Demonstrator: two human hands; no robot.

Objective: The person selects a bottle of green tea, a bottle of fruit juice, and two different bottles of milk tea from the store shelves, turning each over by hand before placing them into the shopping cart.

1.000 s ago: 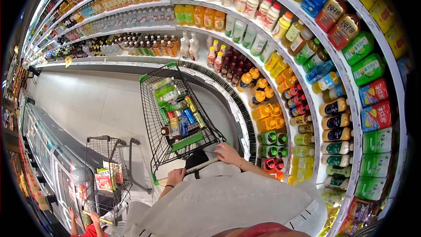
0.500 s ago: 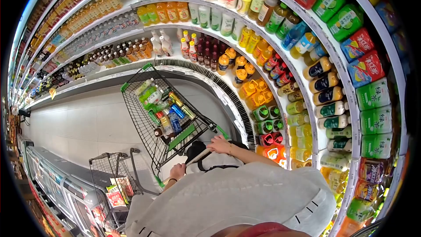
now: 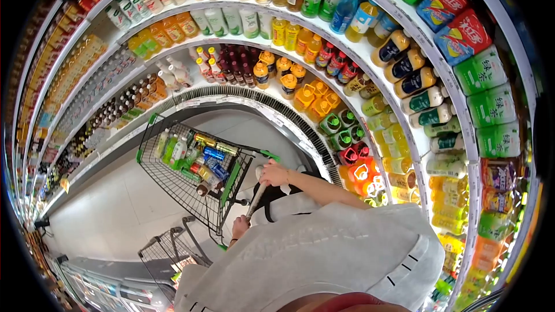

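Observation:
Both of my hands grip the handle bar (image 3: pixel 255 202) of a wire shopping cart (image 3: pixel 173 182) with green corners. My right hand (image 3: pixel 274 173) is wrapped round the upper end of the bar, and my left hand (image 3: pixel 240 227) closes round its lower end. Inside the cart, bottles and cans lie in a loose pile: a green bottle (image 3: pixel 170 149), a white-labelled bottle (image 3: pixel 179 151), blue cans (image 3: pixel 214 153) and a brown-capped bottle (image 3: pixel 206 175). Behind the bar is something black (image 3: pixel 277 195), partly covered by my right arm.
Curved shelves (image 3: pixel 231 41) packed with drinks wrap round the front and right. Green multipacks (image 3: pixel 491 104) line the far right. A second cart (image 3: pixel 167 251) with packets stands at the lower left, near a glass-fronted cabinet (image 3: pixel 104 289). Pale tiled floor (image 3: pixel 110 208) shows left of my cart.
My cart and both hands have swung round relative to the shelves, the cart now pointing more to the left. The second cart shows lower and further right. Both hands remain on the bar.

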